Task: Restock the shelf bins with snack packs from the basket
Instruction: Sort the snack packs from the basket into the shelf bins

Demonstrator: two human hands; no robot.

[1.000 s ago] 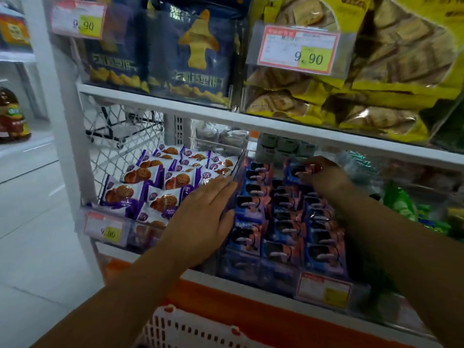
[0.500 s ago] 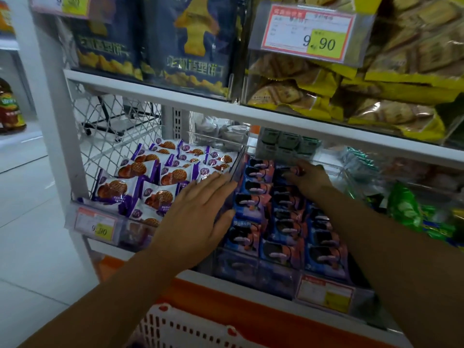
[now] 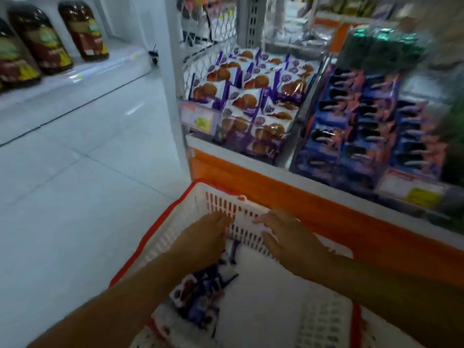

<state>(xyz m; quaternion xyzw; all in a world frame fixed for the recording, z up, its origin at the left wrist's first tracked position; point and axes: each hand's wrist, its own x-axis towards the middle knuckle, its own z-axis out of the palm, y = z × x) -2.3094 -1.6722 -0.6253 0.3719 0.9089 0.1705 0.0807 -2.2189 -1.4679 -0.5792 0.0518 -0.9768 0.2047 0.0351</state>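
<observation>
The frame is blurred. The basket (image 3: pixel 173 223), white with a red rim, fills the lower centre, just in front of the orange shelf base (image 3: pixel 331 214). Both bare hands are inside it. The left grip (image 3: pixel 200 243) reaches down near the far wall, right over a small heap of purple-and-white snack packs (image 3: pixel 197 295) in the basket's left part. I cannot tell whether its fingers are holding a pack. The right grip (image 3: pixel 288 243) lies just beside it with fingers spread apart against the far wall, holding nothing.

Above, in the upper centre, the left bin (image 3: pixel 297 121) holds rows of the same purple-and-white packs, with a price tag (image 3: pixel 198 119) on its front. The bin to its right holds blue packs (image 3: pixel 371 116). Brown bottles (image 3: pixel 42 38) stand on a shelf at the upper left, across the tiled floor (image 3: pixel 75 172).
</observation>
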